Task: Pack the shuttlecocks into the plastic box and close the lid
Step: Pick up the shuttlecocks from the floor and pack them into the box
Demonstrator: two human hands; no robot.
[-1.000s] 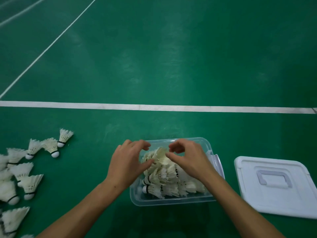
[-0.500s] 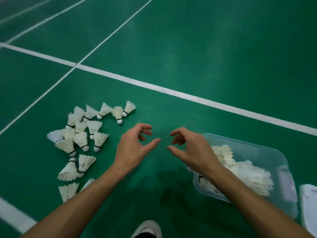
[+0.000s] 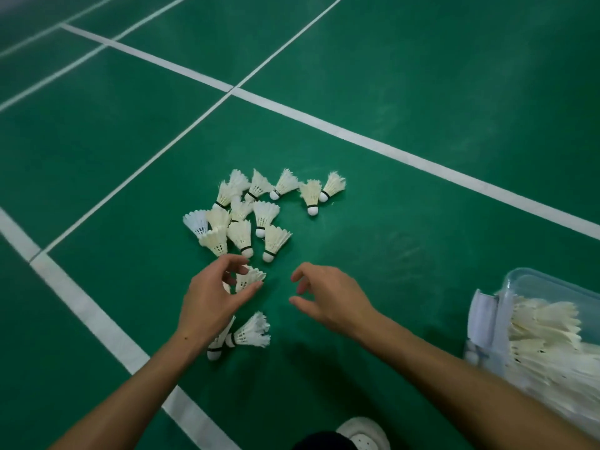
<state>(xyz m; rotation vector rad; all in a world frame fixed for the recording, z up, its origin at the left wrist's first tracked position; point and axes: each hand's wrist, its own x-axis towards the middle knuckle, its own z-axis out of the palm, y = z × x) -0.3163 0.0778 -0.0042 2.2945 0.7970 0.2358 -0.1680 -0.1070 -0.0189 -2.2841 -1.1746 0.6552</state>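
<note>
Several white shuttlecocks (image 3: 256, 216) lie in a loose pile on the green court floor. My left hand (image 3: 212, 300) hovers over the pile's near end, fingers spread around one shuttlecock (image 3: 248, 278) without clearly gripping it. Two more shuttlecocks (image 3: 248, 334) lie just below that hand, partly hidden by my wrist. My right hand (image 3: 331, 295) is open and empty, to the right of the pile. The clear plastic box (image 3: 532, 280) sits at the right edge, holding several shuttlecocks. The lid is out of view.
White court lines (image 3: 357, 138) cross the green floor behind and to the left of the pile. The toe of a white shoe (image 3: 365, 433) shows at the bottom edge.
Both hands have left the box and moved left to the pile on the floor. The view has swung left, so the box now sits at the right edge and the lid is gone from view.
</note>
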